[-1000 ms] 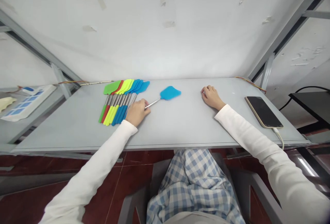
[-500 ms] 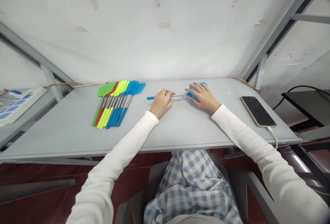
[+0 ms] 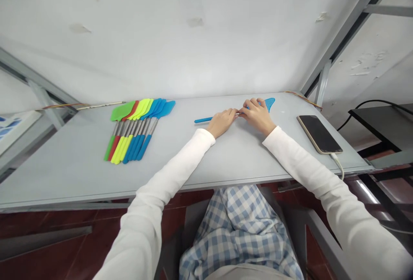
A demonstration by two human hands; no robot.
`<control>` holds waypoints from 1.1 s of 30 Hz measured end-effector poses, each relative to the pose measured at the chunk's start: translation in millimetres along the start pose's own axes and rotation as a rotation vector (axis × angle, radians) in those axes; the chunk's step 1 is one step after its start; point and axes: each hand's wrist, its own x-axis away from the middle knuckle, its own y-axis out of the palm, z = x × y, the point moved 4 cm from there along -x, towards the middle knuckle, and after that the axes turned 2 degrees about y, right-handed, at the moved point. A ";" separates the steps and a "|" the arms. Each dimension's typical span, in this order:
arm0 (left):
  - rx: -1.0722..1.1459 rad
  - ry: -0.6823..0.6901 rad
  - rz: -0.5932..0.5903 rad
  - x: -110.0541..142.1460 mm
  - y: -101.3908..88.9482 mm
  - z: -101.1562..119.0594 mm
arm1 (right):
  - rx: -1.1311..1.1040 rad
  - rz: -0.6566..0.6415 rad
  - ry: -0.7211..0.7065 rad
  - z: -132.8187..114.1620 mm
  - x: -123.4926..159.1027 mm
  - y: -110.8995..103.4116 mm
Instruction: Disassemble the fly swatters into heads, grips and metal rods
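A blue fly swatter [image 3: 268, 103] lies crosswise on the grey table [image 3: 80, 172], its handle end [image 3: 202, 120] poking out to the left and its mesh head to the right. My left hand [image 3: 222, 121] is closed on the metal shaft near the handle. My right hand [image 3: 257, 115] is closed on the shaft just below the mesh head. The two hands almost touch. A fanned row of several swatters [image 3: 135, 129] in green, red, yellow and blue lies at the left of the table, apart from both hands.
A dark phone [image 3: 318, 133] with a white cable [image 3: 337, 164] lies at the table's right end. Grey shelf struts rise at both sides. A white wall stands right behind the table. My checked lap is below the front edge.
The left hand carried the blue swatter from beside the row toward the right. The right hand came onto it, and both hands shifted right along it, now close together.
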 end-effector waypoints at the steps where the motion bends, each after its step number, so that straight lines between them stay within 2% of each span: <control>1: -0.010 -0.004 -0.014 0.7 0.7 -0.5 | -0.010 0.001 0.001 0.3 -0.3 -0.8; 8: -0.097 -0.052 -0.107 11.8 1.0 -8.1 | -0.080 0.033 0.009 0.3 1.5 -12.1; 14: -0.091 -0.090 -0.111 9.9 2.9 -14.0 | -0.096 0.013 0.015 -6.5 1.2 -14.9; 17: -0.046 -0.199 -0.061 9.2 2.9 -32.6 | -0.106 0.024 0.003 -15.4 2.3 -14.6; 20: -0.022 -0.334 0.002 13.6 -2.5 -58.4 | -0.112 -0.028 -0.029 -24.0 4.4 -11.3; 23: -0.019 -0.407 0.051 21.3 -9.0 -75.4 | -0.125 -0.040 -0.044 -26.6 4.7 -11.0; 25: -0.020 -0.390 0.052 24.4 -10.1 -76.4 | -0.146 0.008 -0.022 -24.2 3.7 -13.8; 28: -0.004 -0.265 0.024 22.9 -7.0 -64.6 | -0.151 0.068 0.016 -18.8 2.5 -16.0; 33: 0.004 -0.055 -0.019 15.9 -0.8 -36.8 | -0.130 0.037 -0.047 -15.4 3.1 -7.7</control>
